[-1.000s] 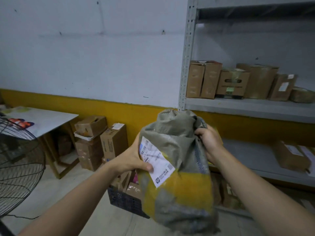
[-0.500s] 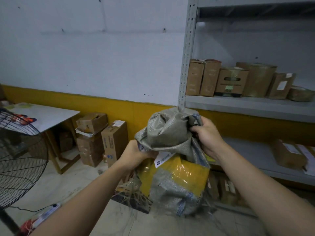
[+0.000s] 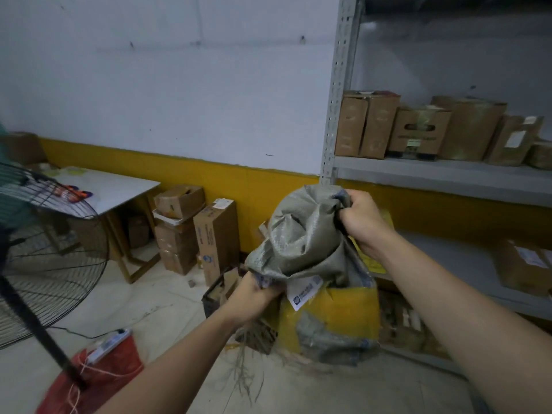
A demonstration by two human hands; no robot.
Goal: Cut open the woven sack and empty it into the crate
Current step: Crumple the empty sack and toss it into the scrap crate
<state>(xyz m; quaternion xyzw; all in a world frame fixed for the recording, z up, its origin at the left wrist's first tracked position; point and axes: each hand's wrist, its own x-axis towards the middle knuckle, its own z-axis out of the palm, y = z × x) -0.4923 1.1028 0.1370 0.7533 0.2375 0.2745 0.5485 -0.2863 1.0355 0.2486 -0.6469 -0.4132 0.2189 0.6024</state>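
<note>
1. The woven sack (image 3: 310,243), grey with yellow tape, hangs in mid-air over the dark crate (image 3: 218,297) on the floor.
2. The left hand (image 3: 254,294) sits low, its grip clenched on the sack's lower fold beside the label (image 3: 304,291).
3. The right hand (image 3: 363,222) is raised, fist closed on the bunched top.

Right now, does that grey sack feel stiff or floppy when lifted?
Probably floppy: the sack folds and creases where the left hand and right hand bunch it. Likely light now, since the upper part sags like empty cloth. The frayed strands hanging below suggest that the weave snags easily.
</note>
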